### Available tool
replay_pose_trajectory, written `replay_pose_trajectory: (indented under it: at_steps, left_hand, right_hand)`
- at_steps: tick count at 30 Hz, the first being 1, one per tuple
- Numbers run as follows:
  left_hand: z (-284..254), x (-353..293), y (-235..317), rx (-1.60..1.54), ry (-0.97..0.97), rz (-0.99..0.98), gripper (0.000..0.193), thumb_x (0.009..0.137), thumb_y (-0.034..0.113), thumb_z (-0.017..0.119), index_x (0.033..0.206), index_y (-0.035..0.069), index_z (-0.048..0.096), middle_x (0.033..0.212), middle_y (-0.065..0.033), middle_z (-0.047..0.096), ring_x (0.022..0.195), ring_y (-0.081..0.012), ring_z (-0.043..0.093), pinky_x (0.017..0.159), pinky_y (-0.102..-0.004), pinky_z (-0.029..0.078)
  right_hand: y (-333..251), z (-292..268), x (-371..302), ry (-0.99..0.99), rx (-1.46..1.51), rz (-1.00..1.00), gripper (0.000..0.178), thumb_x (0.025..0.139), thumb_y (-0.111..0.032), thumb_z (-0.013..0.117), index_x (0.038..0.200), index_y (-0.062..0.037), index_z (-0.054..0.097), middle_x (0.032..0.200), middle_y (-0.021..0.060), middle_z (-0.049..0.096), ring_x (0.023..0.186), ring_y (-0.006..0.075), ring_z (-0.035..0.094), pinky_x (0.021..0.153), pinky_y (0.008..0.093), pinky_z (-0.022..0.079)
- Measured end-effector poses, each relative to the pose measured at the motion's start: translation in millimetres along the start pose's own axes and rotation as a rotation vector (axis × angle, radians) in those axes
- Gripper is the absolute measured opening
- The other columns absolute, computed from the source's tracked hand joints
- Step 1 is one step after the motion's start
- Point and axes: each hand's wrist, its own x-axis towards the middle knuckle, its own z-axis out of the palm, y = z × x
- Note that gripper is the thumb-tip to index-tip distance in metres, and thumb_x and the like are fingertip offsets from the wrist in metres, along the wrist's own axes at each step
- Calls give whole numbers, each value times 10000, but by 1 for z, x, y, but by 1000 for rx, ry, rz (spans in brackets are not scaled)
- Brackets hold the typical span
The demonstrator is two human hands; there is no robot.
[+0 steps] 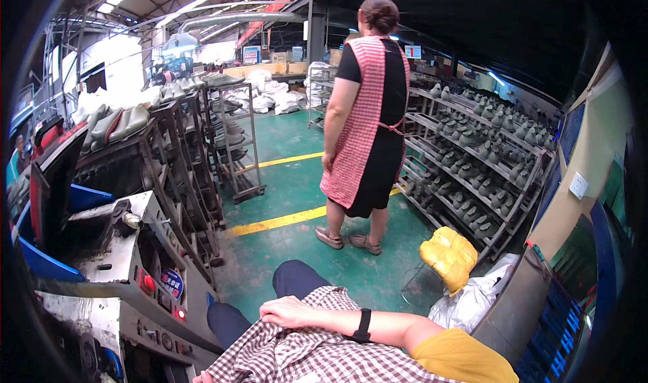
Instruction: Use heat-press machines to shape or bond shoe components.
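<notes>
The right hand (287, 311) grips the brown-and-white checked cloth garment (307, 346); the grip of the left hand (203, 377), near left, cannot be told. Even tension should limit bunching.

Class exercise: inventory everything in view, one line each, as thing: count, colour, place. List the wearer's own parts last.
Co-worker: one, red-white and black apron, centre
Right-hand shoe rack: one, grey, right
Rack shoes: many, grey-green, right-hand rack
Left-hand racks: several, dark, left
Loose shoes: several, pale, atop left racks
Machine: at least one, off-white, lower left
Sacks: many, white, background
Floor: one, green
Floor stripes: two visible, yellow
Padded bundle: one, yellow, right of centre
Plastic bag: one, white, below bundle
Wall socket: one, white, right
Checked apron: one, brown-white, bottom
Wristband: one, black, right wrist
Right hand: one, bare, gripping apron
Left hand: one, bare, mostly cut off, bottom edge
</notes>
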Motion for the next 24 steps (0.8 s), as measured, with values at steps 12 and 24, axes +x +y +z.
replay_pose_trajectory:
  at_steps: [12,24]
  left_hand:
    - [8,0,1,2,-60,84,212,918,194,796,879,25,675,780,-17,611,683,-96,522,588,-267,449]
    - [7,-3,9,-163,-126,-42,225,983,194,695,1028,-26,678,903,-43,628,765,-130,562,624,-283,462]
  right_hand:
    - [11,-6,1,154,29,33,232,955,-318,588,998,-106,671,967,110,712,943,324,690,783,445,513]
    - [11,-4,3,165,12,49,316,983,-421,585,981,-113,659,896,142,697,895,358,682,733,479,498]
